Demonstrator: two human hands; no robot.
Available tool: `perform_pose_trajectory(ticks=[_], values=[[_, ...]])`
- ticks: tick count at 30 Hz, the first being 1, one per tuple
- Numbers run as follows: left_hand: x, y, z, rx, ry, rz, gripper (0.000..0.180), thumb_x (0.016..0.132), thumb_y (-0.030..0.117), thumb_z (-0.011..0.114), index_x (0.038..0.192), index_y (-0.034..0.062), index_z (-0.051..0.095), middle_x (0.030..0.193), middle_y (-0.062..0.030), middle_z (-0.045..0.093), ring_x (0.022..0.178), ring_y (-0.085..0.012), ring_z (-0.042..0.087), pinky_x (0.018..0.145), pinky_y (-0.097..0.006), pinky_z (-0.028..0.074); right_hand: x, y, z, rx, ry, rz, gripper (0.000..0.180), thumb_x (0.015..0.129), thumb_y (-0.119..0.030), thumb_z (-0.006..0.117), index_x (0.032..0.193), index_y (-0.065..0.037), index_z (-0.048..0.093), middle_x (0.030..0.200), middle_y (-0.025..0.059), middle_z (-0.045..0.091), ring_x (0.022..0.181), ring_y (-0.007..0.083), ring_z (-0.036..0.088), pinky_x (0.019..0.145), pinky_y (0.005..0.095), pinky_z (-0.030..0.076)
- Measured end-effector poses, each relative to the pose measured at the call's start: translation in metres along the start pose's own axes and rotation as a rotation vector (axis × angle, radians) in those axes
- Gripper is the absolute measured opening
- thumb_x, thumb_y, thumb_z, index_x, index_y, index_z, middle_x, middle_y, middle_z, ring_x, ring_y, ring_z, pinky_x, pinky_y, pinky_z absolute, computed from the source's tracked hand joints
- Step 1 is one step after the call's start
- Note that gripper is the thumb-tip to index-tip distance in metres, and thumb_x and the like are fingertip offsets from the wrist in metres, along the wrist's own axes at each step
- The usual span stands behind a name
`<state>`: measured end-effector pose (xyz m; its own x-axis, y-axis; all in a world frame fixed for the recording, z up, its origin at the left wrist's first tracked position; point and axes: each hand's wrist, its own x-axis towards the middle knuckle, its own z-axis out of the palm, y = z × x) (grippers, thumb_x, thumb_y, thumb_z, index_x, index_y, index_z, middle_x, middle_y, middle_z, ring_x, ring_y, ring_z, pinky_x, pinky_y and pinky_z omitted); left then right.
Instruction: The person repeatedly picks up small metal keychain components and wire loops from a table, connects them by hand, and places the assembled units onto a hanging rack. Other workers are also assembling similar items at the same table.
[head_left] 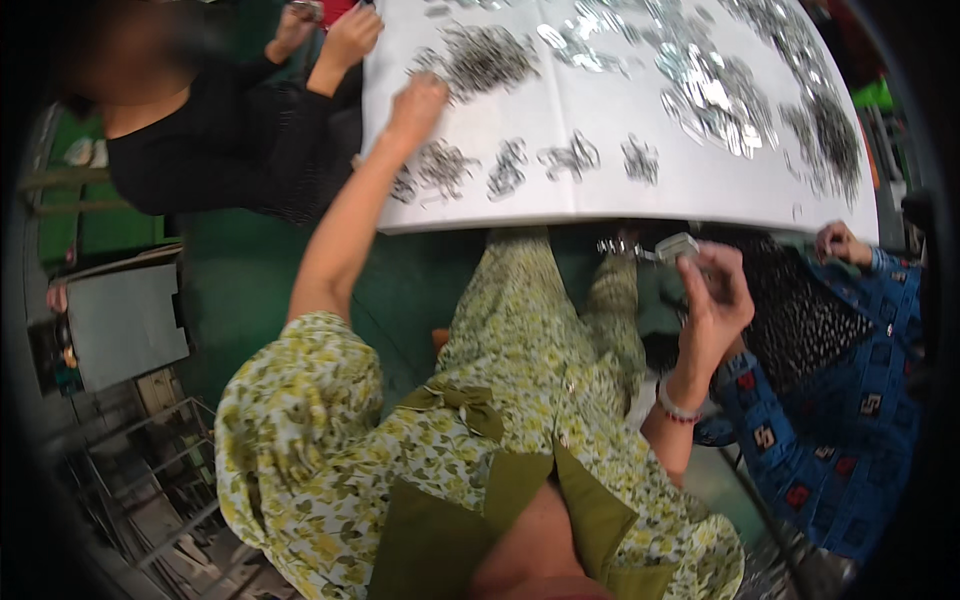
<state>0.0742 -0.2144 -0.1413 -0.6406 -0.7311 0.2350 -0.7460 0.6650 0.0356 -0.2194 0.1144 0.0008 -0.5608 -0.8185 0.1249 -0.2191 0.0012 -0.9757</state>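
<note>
Most of the work looks ahead of me: the white table [600, 200] is covered in heaps of small silvery metal parts [480, 60], with a row of smaller clusters along its near edge. My left hand [415, 105] reaches far out, fingers curled down onto one heap. My right hand [712, 300], raised just below the near edge, pinches a small silvery metal piece [672, 247].

Green floral dress [520, 400], olive collar [590, 510], beaded bracelet [675, 408]
</note>
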Motion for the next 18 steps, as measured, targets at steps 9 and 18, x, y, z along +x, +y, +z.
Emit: perform_pose_trajectory(ticks=[9,18], values=[[0.007,-0.011,0.024,-0.151,-0.082,-0.041,0.016,0.087,0.013,0.058,0.096,-0.0005,0.060,0.097,-0.0203,0.059,0.097,-0.0373,0.056,0.085,-0.046,0.045,0.004,-0.008,0.017,0.005,0.109,-0.089,0.023,0.074,0.010,0.073,0.095,0.004,0.066,0.095,0.0068,0.062,0.085,0.0119,0.059,0.079,0.0229,0.046],[0.001,-0.021,0.040,-0.065,-0.109,-0.103,0.016,0.089,0.005,0.051,0.095,-0.0073,0.058,0.095,-0.0283,0.058,0.090,-0.0452,0.057,0.082,-0.050,0.046,-0.007,-0.020,0.009,0.094,0.168,-0.163,0.020,0.074,0.006,0.075,0.092,0.004,0.067,0.093,0.0080,0.063,0.083,0.0122,0.058,0.076,0.0239,0.046]])
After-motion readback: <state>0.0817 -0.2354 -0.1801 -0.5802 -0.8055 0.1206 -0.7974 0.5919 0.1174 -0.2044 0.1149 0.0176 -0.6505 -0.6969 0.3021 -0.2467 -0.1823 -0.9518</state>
